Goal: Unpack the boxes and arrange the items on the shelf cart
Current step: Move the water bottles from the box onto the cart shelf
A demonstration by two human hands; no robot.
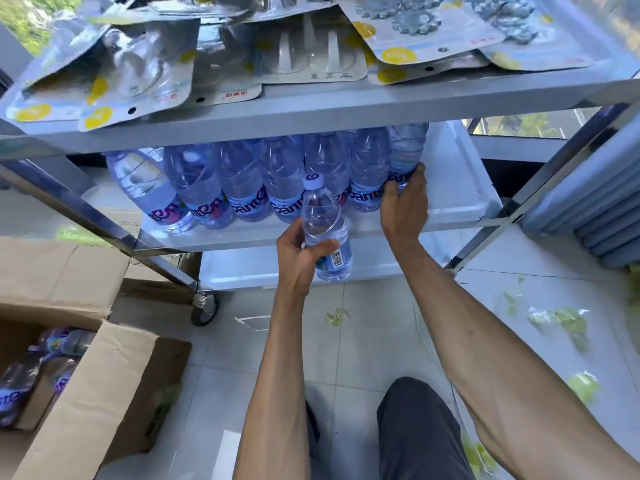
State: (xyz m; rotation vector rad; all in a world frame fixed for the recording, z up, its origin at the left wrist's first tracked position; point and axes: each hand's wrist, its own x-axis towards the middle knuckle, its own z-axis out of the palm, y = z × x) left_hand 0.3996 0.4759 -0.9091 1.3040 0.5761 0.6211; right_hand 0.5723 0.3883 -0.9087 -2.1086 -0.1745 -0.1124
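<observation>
one clear plastic water bottle (325, 230), full so likely heavy and slippery, sits before the grey middle shelf (450, 188), left hand (304, 258) wrapped low; right hand (403, 206) cups a shelved bottle (407, 157).

L hand (300, 252) grips water bottle (325, 230); R hand (404, 202) holds end bottle (406, 157) on cart's mid shelf (457, 188).

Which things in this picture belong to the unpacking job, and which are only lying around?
Part of the job:
- bottle held by left hand
- end bottle gripped by right hand
- middle shelf
- open box with more bottles

Just lying about:
- green scraps on floor
- radiator
</observation>
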